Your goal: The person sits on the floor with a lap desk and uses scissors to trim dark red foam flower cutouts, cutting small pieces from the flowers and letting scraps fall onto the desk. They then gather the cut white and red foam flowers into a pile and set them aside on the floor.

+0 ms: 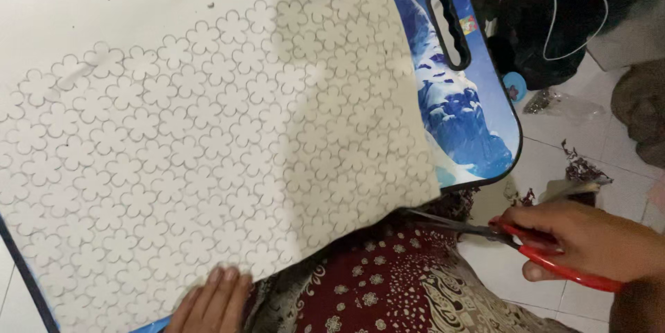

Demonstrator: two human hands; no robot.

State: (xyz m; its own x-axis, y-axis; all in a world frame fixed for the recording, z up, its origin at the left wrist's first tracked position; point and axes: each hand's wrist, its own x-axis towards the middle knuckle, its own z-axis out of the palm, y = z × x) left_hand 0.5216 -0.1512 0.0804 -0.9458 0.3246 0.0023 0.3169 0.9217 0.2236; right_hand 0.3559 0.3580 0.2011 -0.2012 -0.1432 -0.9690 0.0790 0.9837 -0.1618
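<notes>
Head view, looking down: large white foam sheet (201,132), pencilled all over with rows of small flower outlines, spread across a blue picture-printed lap desk (460,108) with a cut-out handle slot toward one o'clock. Long axis of the sheet running from about ten o'clock to four o'clock, its lower right corner hanging free off the board, above dark red patterned cloth (388,284) at six o'clock.

Left hand (211,302) at seven o'clock, fingers laid flat and together on the sheet's near edge, pressing it down, pinching nothing.

Right hand (589,239) at four o'clock, curled shut through the red handles of a pair of scissors (485,230); blades parted slightly, tips aimed toward nine o'clock, just beside the free corner, whether touching it or not impossible to tell. Right hand the nearer to that corner; sheet lying up and to the left of it.

Beyond, at one o'clock, a dark heap with a thin white cord (578,25) on pale floor tiles (589,132), well apart from both hands
</notes>
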